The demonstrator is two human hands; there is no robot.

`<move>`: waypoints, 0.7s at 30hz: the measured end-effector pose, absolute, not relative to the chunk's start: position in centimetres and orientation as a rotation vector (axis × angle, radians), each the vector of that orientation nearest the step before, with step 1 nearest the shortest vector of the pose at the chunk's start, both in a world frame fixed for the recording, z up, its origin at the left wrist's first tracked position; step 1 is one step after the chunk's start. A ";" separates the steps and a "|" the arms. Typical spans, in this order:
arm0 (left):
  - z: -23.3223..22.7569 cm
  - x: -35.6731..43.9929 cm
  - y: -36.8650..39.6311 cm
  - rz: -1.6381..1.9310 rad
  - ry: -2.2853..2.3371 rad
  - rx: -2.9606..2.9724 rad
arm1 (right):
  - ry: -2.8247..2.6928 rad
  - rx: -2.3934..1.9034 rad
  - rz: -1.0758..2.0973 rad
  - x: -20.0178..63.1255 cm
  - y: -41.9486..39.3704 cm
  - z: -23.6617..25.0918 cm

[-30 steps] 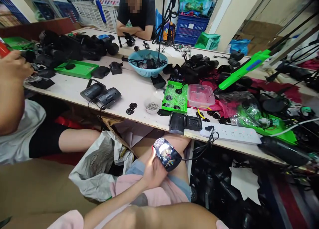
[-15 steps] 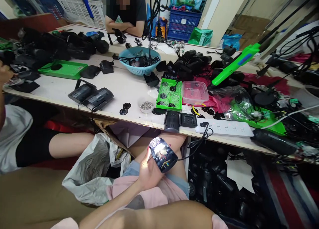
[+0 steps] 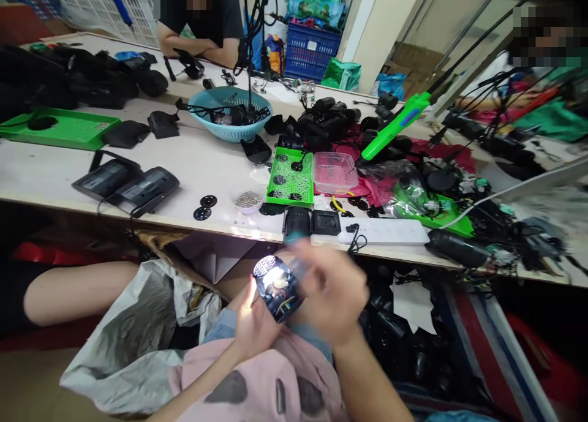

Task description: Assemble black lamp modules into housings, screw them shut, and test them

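A: Head view: we look down at our lap, below the edge of a long tabletop (image 3: 193,158). Our left hand (image 3: 250,327) cups a small black open casing (image 3: 277,287), its grip closed around the lower end so the open face tilts up toward us; a round perforated grille, bright lit, and coloured wires show inside.

B: And our right hand (image 3: 333,290)?

A: It is blurred by motion, just beside the casing on its right. We cannot tell whether its fingers are curled or spread, nor whether they hold anything.

B: What lies within reach?

A: At the tabletop edge above the casing, two small black housings (image 3: 311,222) and a white power strip (image 3: 383,231). Behind them sit a green perforated tray (image 3: 291,178) with black discs, a clear plastic box (image 3: 334,172) and a little bowl of metal beads (image 3: 248,199), likely grouped there to keep parts near. To the left lie two flat black units (image 3: 126,184). A grey plastic bag (image 3: 133,336) sags open by our knee.

B: Anyone else?

A: A person in a dark shirt (image 3: 202,21) leans on folded arms at the far side.
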State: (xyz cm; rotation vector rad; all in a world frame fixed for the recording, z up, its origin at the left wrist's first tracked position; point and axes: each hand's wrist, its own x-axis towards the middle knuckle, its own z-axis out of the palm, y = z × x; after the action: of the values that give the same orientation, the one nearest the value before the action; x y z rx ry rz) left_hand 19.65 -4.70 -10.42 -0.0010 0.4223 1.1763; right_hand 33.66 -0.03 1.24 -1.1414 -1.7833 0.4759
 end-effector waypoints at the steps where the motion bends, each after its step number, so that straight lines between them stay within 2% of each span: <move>1: -10.5 19.6 -4.6 1.180 0.386 -0.015 | -1.636 -1.285 0.422 36.4 2.5 1.1; 3: -10.5 19.6 -4.4 1.187 0.306 -0.039 | -1.536 -1.587 0.404 42.2 7.6 0.3; 7: -10.3 19.6 -4.0 1.180 0.258 -0.067 | -1.670 -1.773 0.571 49.8 14.7 -3.0; 12: -9.8 19.7 -3.5 1.243 0.398 -0.141 | -1.854 -1.871 0.708 50.6 17.7 -6.5; 21: -7.2 19.7 -3.0 1.198 0.465 -0.203 | -1.921 -1.964 0.886 51.3 20.5 -7.7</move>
State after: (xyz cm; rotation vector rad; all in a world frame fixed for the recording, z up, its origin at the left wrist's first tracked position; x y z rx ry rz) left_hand 19.71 -3.00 -7.19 -0.2032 0.4652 1.1985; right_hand 51.29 20.54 -7.68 -1.9644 -1.9206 0.8859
